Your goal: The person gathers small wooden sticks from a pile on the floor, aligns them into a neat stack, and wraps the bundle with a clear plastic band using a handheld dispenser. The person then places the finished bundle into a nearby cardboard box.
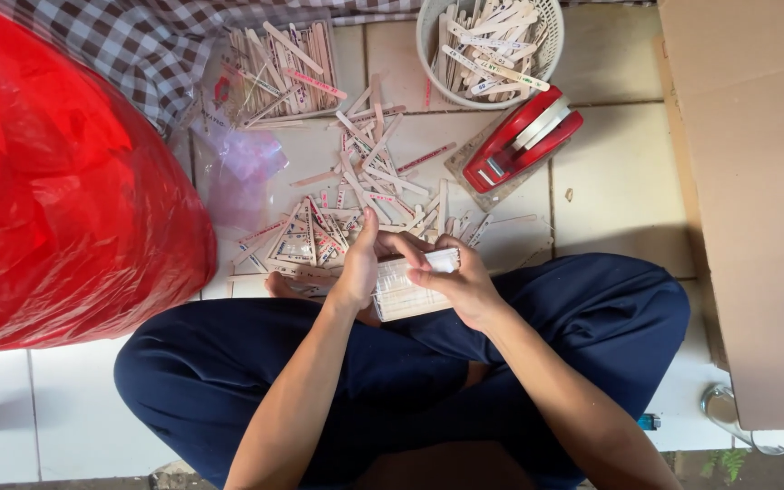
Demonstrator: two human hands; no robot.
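Cross-legged on a tiled floor (623, 186), a person squares up a flat bundle of wooden sticks (407, 289) over the lap, apparently to keep the ends level. Left hand (359, 263) braces the bundle's left edge, thumb raised and fingers closed round its top corner; right hand (460, 283) clamps the right side, fingers curled over the top edge. Both hands grip the same bundle, which sits above the dark blue trousers (583, 318), just short of the loose sticks.

Directly ahead, a scattered heap of sticks (356, 195) lies on the tiles within easy reach, some plain, some with pink markings. Beyond it, a shallow cardboard tray (283, 63) holds more sticks, and a pale round plastic basket (490, 50) is filled with others. A red tape dispenser (524, 138) rests on a small board to the right of the heap, near the basket.

Crowding the left side, a bulging red plastic bag (65, 200) presses close to the person's knee, with a crumpled clear plastic bag (242, 172) beside it. A large sheet of brown cardboard (746, 209) lines the right. Checked cloth (138, 45) covers the floor at top left.
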